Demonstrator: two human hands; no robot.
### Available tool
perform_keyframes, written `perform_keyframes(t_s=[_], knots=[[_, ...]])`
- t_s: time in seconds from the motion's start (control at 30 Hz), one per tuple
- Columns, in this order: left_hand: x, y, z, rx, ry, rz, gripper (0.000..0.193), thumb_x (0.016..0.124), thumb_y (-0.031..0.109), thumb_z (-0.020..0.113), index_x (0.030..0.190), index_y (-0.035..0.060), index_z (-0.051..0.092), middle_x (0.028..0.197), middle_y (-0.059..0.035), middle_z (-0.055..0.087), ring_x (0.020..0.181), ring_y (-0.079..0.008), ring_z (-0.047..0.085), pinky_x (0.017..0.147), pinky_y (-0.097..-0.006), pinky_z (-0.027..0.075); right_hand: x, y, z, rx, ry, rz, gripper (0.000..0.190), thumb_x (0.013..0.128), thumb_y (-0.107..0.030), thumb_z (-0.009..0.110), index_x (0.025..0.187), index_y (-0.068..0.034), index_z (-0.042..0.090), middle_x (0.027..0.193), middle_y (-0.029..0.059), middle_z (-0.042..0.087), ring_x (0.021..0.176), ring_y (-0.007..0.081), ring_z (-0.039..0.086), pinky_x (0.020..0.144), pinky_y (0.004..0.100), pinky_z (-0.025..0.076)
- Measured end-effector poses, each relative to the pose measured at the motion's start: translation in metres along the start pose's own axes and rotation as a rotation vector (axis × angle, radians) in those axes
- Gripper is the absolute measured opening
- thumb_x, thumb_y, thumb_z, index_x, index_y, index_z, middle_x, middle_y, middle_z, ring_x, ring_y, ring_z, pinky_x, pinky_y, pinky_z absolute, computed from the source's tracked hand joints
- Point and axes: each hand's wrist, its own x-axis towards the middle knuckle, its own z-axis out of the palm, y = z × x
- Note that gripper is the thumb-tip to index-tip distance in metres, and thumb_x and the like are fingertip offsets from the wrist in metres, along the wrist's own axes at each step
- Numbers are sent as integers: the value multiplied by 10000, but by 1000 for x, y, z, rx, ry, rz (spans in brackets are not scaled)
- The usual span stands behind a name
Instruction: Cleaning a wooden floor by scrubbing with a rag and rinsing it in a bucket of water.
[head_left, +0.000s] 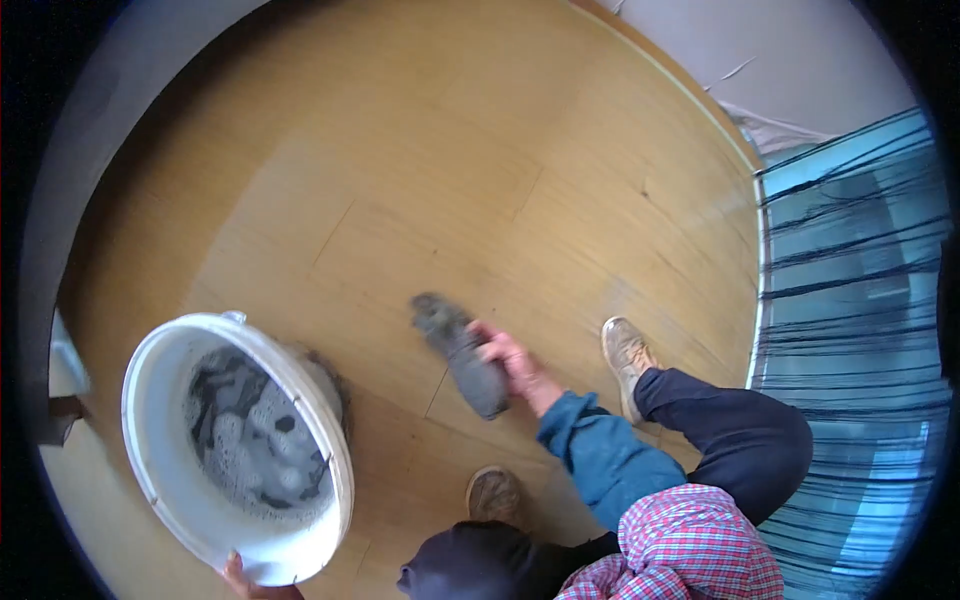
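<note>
My right hand grips a grey, wet-looking cloth above the wooden floor, with the cloth's far end pointing up and left. At the lower left, my left hand holds the near rim of a white plastic bucket, its thumb over the edge. The bucket looks tilted, and inside it is grey, foamy water. Most of the left hand's fingers are hidden below the rim or cut off by the picture's edge.
Wood-plank flooring spreads around my two shoes. A dark string curtain hangs at the right beside a pale wall. A grey curved edge runs along the left.
</note>
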Motion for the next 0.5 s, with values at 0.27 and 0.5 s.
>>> perform_keyframes(t_s=[0.27,0.5], knots=[[19,26,1,-31,-104,-51,485,716,182,714,1075,-14,453,964,-153,504,862,-285,502,732,-401,430,-18,-55,-89,-829,614,-202,536,767,-177,616,1247,6,461,1221,187,506,1125,313,479,932,422,403],[21,30,-4,-205,-42,-356,374,715,180,712,951,-27,509,883,-144,528,841,-276,513,715,-387,425,-14,-15,-14,-1815,422,-368,645,689,-372,659,1247,-108,472,1268,221,405,1135,357,414,924,479,336]])
